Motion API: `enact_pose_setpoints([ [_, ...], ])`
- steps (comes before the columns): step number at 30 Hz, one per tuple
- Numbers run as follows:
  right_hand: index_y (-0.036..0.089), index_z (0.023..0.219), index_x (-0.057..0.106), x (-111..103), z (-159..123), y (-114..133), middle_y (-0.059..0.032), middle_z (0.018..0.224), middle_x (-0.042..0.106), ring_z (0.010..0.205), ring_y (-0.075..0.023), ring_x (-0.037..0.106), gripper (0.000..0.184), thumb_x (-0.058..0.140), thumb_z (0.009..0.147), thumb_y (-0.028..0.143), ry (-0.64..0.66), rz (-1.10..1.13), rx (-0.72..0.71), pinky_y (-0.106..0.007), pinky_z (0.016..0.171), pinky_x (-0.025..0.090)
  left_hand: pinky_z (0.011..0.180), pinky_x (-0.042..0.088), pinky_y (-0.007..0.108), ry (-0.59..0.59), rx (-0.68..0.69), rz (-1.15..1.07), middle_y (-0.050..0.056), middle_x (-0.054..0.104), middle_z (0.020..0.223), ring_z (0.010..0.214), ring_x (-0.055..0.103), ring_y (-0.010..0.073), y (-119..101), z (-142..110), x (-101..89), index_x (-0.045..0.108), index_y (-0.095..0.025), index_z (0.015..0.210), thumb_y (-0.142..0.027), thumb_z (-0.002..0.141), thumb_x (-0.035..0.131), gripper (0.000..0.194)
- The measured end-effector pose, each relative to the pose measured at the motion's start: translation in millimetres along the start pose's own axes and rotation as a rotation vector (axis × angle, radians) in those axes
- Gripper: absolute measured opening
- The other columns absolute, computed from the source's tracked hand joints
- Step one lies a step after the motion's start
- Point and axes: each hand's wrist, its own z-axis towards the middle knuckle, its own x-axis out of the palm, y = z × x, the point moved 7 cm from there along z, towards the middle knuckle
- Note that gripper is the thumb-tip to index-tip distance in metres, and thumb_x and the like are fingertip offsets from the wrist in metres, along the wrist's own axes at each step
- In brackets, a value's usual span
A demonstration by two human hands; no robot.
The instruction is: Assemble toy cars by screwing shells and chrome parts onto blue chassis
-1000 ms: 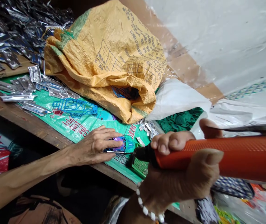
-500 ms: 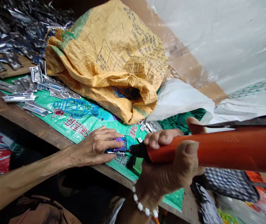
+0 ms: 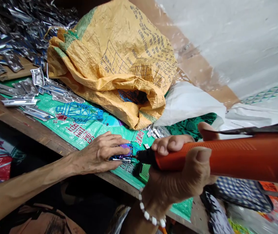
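Observation:
Near the table's front edge, my left hand [image 3: 104, 152] is closed on a small blue and purple plastic part [image 3: 125, 150]; a thin shiny metal strip [image 3: 124, 159] shows along its lower side. My fingers cover much of the part. My right hand [image 3: 178, 162] wraps round the orange body of an electric screwdriver [image 3: 229, 157], which lies nearly level and points left. Its black nose [image 3: 145, 156] meets or almost meets the right end of the blue part; whether the tip touches cannot be made out.
A yellow woven sack [image 3: 114, 65] with blue pieces inside lies behind my hands. Bent metal pieces [image 3: 19, 42] heap up at the back left. A blue plastic frame [image 3: 79, 112] rests on the green sheet [image 3: 63, 133]. A green basket [image 3: 144, 172] sits below the screwdriver's nose.
The screwdriver and my right hand have shifted very slightly right and down in view. My left hand keeps its hold on the blue and purple part.

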Motion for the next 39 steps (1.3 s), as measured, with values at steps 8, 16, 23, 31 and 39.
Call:
enact_pose_setpoints([
  [8,0.022,0.108,0.069,-1,1,8,0.0069,0.061,0.055,0.046,-0.0097,0.049,0.024,0.07,0.084,0.024,-0.033,-0.068,-0.017,-0.026,0.046,0.047,0.092,0.046,0.039,-0.002,-0.047,-0.026,0.01,0.071,0.122,0.11,0.066,0.0258,-1,3,-2.2,0.066,-0.02,0.112,-0.022,0.09,0.067,0.023],
  [16,0.02,0.109,0.067,-7,-1,24,0.0067,0.061,0.056,0.045,-0.0097,0.049,0.029,0.074,0.082,0.026,-0.085,-0.038,-0.011,-0.025,0.046,0.047,0.106,0.041,0.049,-0.102,0.007,0.002,0.013,0.066,0.129,0.122,0.057,0.0317,-14,2,-18.4,0.064,-0.02,0.119,-0.037,0.087,0.074,0.038],
  [23,0.02,0.096,0.069,-3,-3,35,0.0063,0.06,0.056,0.045,-0.0095,0.052,0.017,0.075,0.082,0.027,-0.084,-0.028,-0.031,-0.024,0.045,0.048,0.091,0.042,0.043,-0.141,-0.013,0.116,0.007,0.073,0.1,0.095,0.062,0.0242,-40,-7,-20.6,0.064,-0.019,0.109,-0.024,0.097,0.064,0.013],
  [31,0.021,0.096,0.069,4,-8,35,0.0071,0.059,0.055,0.044,-0.0088,0.051,0.017,0.075,0.082,0.027,-0.084,-0.051,-0.021,-0.024,0.044,0.049,0.075,0.05,0.034,-0.222,0.011,-0.064,0.005,0.073,0.084,0.077,0.062,0.0175,-44,-10,-18.7,0.066,-0.015,0.094,-0.008,0.097,0.058,0.011],
  [39,0.02,0.096,0.069,6,-7,39,0.0064,0.059,0.057,0.045,-0.0085,0.052,0.017,0.076,0.082,0.028,-0.065,0.009,0.007,-0.022,0.045,0.05,0.071,0.056,0.026,-0.269,-0.092,-0.426,0.004,0.079,0.087,0.076,0.071,0.0145,-31,-16,-21.1,0.075,-0.017,0.096,-0.013,0.096,0.065,0.01],
])
